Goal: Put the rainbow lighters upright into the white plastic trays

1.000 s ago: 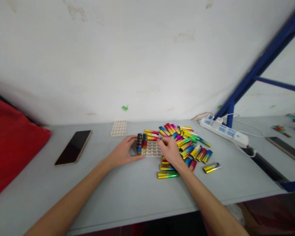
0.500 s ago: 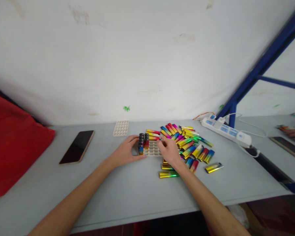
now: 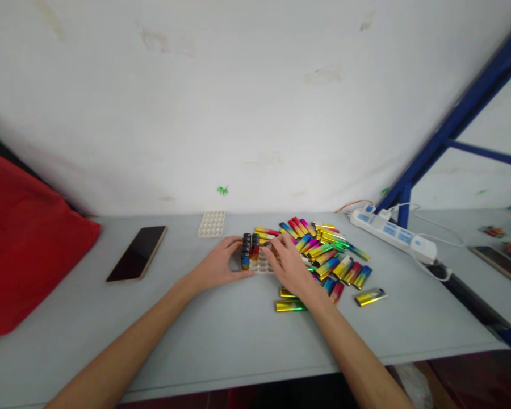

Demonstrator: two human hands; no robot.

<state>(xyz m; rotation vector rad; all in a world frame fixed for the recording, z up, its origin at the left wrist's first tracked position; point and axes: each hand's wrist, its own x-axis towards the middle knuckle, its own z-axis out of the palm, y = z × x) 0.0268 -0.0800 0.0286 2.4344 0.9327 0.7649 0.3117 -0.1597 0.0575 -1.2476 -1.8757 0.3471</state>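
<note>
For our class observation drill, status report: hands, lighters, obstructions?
Left hand beside upright lighters. Right hand over pale tray, hiding part of it. Loose lighters crowd tray's right side.

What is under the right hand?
The pale tray runs under the right hand, with bare cups showing to the hand's left. Any cups beneath are covered, their contents hidden.

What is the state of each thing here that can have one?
Standing lighters, upright
Near tray, partly filled
Loose lighters, lying down
Far tray, lying flat
Phone, screen dark
Power strip, plugs inserted
Left hand, curved beside standing lighters
Right hand, bent over near tray
</note>
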